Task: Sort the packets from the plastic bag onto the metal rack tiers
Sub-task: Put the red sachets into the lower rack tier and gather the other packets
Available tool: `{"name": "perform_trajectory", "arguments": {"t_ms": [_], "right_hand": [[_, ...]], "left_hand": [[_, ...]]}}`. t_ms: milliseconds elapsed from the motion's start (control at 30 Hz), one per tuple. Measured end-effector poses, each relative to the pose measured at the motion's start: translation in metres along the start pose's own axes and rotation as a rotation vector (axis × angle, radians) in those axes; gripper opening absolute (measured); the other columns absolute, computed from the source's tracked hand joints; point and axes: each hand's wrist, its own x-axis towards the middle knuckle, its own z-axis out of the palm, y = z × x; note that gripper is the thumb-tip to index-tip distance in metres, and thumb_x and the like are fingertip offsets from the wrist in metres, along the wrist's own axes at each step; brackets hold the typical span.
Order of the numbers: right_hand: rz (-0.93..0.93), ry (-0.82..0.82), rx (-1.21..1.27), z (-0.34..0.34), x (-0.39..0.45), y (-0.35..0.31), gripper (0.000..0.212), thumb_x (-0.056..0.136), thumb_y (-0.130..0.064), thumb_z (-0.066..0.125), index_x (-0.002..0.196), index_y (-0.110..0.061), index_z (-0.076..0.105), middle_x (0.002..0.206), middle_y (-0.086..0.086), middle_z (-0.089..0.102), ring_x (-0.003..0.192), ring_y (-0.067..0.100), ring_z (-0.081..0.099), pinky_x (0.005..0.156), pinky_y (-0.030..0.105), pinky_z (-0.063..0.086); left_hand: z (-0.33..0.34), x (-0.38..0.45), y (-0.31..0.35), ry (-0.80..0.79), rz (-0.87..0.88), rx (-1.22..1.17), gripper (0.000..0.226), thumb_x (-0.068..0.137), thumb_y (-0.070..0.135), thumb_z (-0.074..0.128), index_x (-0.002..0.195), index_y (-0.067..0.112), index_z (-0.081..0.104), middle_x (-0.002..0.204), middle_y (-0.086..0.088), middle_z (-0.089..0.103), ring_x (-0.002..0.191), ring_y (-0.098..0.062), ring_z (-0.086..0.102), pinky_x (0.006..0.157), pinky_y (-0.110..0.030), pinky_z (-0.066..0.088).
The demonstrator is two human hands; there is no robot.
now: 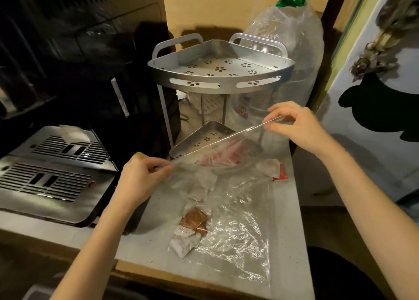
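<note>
A clear plastic bag (pixel 235 227) lies on the grey counter (pixel 140 238), its upper edge stretched taut in the air. My left hand (pixel 140 177) pinches that edge at the left, my right hand (pixel 294 123) pinches it at the right. Brown and white packets (pixel 189 230) sit inside the bag near its lower left. Red packets (pixel 222 158) show through the plastic on the lower tier (pixel 199 139) of the metal corner rack. The upper tier (pixel 217 71) holds nothing. A white packet (pixel 271 167) and a red one (pixel 282 173) lie right of the rack.
A large clear water bottle (pixel 288 57) with a green cap stands behind the rack on the right. A black appliance with slotted metal grilles (pixel 52 163) fills the left side. A pale wall panel (pixel 374 95) bounds the right.
</note>
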Motion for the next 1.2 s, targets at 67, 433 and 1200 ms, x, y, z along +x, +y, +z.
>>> {"name": "perform_trajectory", "arguments": {"t_ms": [67,433,1200], "right_hand": [[-0.016,-0.044,0.071,0.002,0.008,-0.014,0.011,0.08,-0.007,0.067,0.088,-0.014,0.069,0.087,-0.006,0.063,0.079,-0.007,0.059,0.078,0.011,0.044],[0.015,-0.213,0.034,0.108,0.064,-0.023,0.02,0.089,-0.008,0.053,0.107,-0.003,0.061,0.11,0.021,0.064,0.1,0.032,0.059,0.09,0.038,0.048],[0.017,-0.466,-0.15,0.257,0.06,-0.02,0.045,0.085,-0.009,0.055,0.129,-0.012,0.048,0.123,0.016,0.059,0.111,0.032,0.057,0.09,0.034,0.048]], "left_hand": [[-0.001,-0.006,-0.009,-0.042,-0.006,0.003,0.017,0.082,0.03,0.063,0.092,0.02,0.072,0.091,-0.002,0.06,0.083,-0.012,0.051,0.066,-0.014,0.037],[0.019,-0.051,-0.053,-0.24,-0.318,-0.366,0.02,0.089,0.017,0.055,0.109,0.017,0.058,0.084,0.003,0.071,0.075,-0.005,0.067,0.079,-0.03,0.054],[0.104,-0.048,-0.078,-0.258,0.046,0.403,0.073,0.083,0.056,-0.012,0.147,0.026,0.005,0.152,0.002,-0.011,0.142,-0.021,-0.015,0.116,-0.04,-0.014]]}}
